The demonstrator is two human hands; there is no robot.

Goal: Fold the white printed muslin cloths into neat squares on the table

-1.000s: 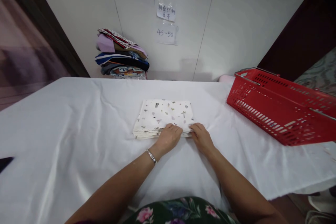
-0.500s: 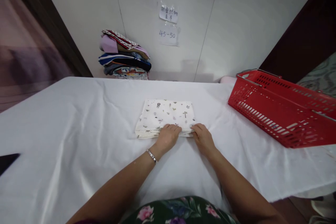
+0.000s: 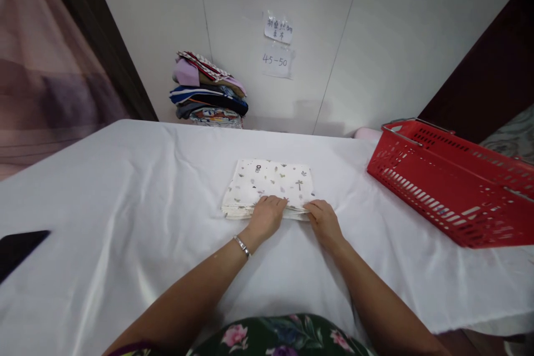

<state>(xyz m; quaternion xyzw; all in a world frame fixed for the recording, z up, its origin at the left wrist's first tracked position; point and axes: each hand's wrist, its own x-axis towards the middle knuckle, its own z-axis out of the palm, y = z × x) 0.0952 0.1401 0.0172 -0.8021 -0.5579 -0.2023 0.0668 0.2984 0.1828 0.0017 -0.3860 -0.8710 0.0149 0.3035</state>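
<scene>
A folded white cloth point(image 3: 267, 181) with small printed plants and animals lies flat in the middle of the table, its stacked layers showing along the near edge. My left hand point(image 3: 268, 216) wears a silver bracelet at the wrist and grips that near edge close to its middle. At the near right corner, my right hand point(image 3: 325, 223) has its fingers on top and its thumb at the layers. Both thumbs are partly hidden.
A white tablecloth point(image 3: 125, 206) with creases covers the table. The red basket point(image 3: 450, 183) with metal handles stands at right. Behind the far edge rises a pile of folded fabrics point(image 3: 208, 92) against the wall. A black flat object point(image 3: 20, 250) lies at the left edge.
The whole view has swung slightly left, so the cloth, basket and pile appear further right. Both hands stay on the cloth's near edge, with little visible movement.
</scene>
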